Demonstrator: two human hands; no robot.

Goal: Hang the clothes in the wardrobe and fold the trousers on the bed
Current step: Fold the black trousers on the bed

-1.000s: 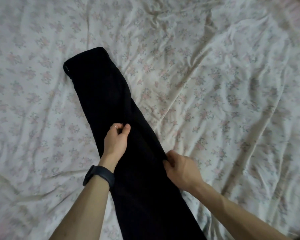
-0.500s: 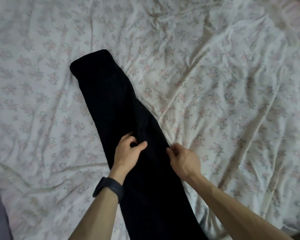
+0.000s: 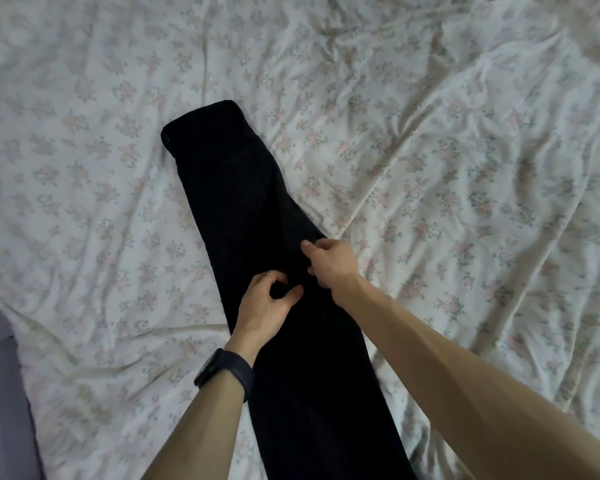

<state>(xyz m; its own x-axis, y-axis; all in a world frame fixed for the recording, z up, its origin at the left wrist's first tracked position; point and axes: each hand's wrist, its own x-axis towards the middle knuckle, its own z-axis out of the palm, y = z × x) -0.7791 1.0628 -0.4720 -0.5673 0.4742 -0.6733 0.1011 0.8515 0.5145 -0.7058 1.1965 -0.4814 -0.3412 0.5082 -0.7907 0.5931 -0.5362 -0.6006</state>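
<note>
Rumpled white bedsheet (image 3: 430,168) with a faint pink flower print fills almost all of the head view. At the lower left edge we see a strip of plain purple-grey surface (image 3: 0,393).

On the sheet lie the black trousers (image 3: 232,188), laid flat in one long narrow band. Their waistband (image 3: 201,123) is at the far end, left of centre, and the legs run diagonally toward us and out of the bottom of the frame.

Both of the person's forearms reach in from below, and the hands sit close together but apart, about midway along the trousers. The left hand (image 3: 264,310) wears a black wristband (image 3: 226,374) and a thin ring (image 3: 269,279). It rests on the cloth with fingers and thumb curled toward each other. They appear to pinch a tuck of fabric, though the dark cloth makes this hard for us to confirm. The right hand (image 3: 333,263) is at the right edge of the trousers, its fingers curled over that edge and gripping it.
</note>
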